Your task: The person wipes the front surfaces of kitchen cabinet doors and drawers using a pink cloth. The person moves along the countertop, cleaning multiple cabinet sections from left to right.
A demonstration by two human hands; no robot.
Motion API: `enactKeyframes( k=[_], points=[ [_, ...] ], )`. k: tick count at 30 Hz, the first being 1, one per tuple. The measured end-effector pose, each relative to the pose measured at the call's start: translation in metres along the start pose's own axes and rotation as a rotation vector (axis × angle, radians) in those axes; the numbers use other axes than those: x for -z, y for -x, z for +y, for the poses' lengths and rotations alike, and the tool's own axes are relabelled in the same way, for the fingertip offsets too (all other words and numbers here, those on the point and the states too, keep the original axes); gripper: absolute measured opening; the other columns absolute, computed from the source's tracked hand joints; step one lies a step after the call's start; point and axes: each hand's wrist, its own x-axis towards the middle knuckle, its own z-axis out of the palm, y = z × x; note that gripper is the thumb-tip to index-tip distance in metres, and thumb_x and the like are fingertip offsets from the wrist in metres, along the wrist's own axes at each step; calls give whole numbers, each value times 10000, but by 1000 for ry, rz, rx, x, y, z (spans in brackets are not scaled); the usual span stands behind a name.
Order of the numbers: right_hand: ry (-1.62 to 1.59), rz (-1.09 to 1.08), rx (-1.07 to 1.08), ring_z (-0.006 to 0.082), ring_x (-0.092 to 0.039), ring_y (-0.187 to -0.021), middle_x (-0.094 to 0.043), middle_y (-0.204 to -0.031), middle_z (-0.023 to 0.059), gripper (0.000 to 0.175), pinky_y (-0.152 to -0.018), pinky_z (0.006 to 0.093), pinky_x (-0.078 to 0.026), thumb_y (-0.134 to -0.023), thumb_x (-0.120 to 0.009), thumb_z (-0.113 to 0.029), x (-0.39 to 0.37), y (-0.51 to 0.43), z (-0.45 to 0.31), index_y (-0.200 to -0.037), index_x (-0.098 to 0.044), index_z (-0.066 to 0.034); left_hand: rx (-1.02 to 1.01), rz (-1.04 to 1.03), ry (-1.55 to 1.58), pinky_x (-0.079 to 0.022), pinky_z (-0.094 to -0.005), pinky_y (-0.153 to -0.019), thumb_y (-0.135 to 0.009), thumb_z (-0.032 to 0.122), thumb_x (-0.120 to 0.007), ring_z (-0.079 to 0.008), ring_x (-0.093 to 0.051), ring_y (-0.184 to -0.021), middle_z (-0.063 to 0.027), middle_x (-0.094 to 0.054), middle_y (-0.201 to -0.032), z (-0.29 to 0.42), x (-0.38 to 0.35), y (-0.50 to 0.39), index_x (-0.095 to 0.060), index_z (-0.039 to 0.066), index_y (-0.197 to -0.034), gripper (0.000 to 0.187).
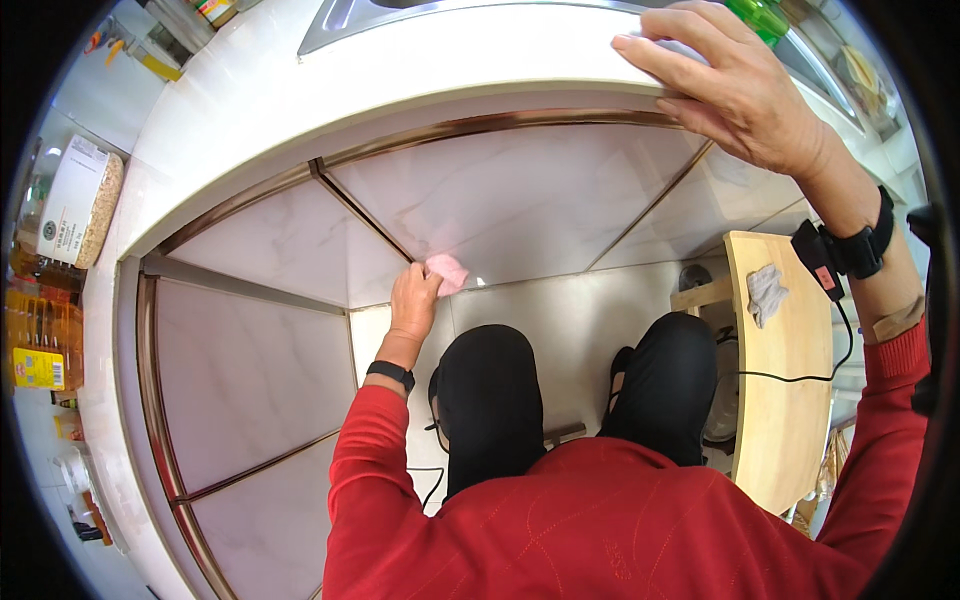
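Observation:
My left hand [414,300] grips a pink cloth [448,274] low against a marble-patterned cabinet door [495,187], beside the dark gap between two doors. Part of the cloth is hidden behind my fingers. Higher up, my right hand [731,90] rests on the front edge of the white countertop [480,52], fingers spread over the top and thumb below the edge. It appears to hold nothing, though its palm side is hidden. A bronze-coloured metal trim strip [480,133] runs along the top of the doors, just under the counter.
A wooden stool or small table [787,420] stands at right, bearing a grey cloth [766,294] and a black cable [795,379]. A metal sink rim [352,34] sits in the counter. Along the left counter stand a container of oats [101,206] and an oil bottle [45,330].

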Motion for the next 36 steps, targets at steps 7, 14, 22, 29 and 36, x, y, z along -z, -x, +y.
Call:
enactKeyframes(
  k=[7,14,22,29,36],
  points=[
    [0,43,-7,322,-577,-1129,-589,-1272,138,574,-967,419,-492,-882,-710,-164,-12,3,6,-1440,-584,-109,306,-266,93,-550,-459,-849,-683,18,-800,-366,-634,-1002,-147,-610,-1046,-37,-82,44,-685,122,-1108,452],
    [-63,24,-19,303,-582,-1097,-589,-1252,147,553,-928,401,-504,-910,-690,-159,-14,2,6,-1448,-577,-108,608,-452,405,-565,-364,-895,-852,0,-637,-289,-701,-1070,-184,-718,-1148,-46,-151,47,-680,83,-1190,350],
    [-19,96,45,327,-586,-1041,-590,-1222,158,585,-912,426,-489,-869,-737,-215,-12,-2,5,-1407,-576,-50,1069,-981,1004,-523,-353,-826,-917,85,-633,-165,-639,-1043,25,-685,-1185,-44,-159,-18,-607,126,-1337,423],
    [-114,172,24,285,-603,-897,-594,-1081,143,385,-770,393,-494,-942,-648,-246,-15,0,6,-1238,-609,-3,648,-1006,1376,-388,-310,-1086,-970,72,-570,-131,-446,-1404,48,-486,-1553,23,-64,-73,-428,95,-1546,594],
    [-18,223,-37,263,-583,-1071,-592,-1172,108,610,-913,373,-474,-805,-784,-211,-27,6,-1,-1368,-590,-80,432,-832,1528,-474,-288,-1031,-979,64,-626,-106,-573,-1226,-12,-557,-1455,119,35,-136,-447,25,-1513,565]
  ],
)
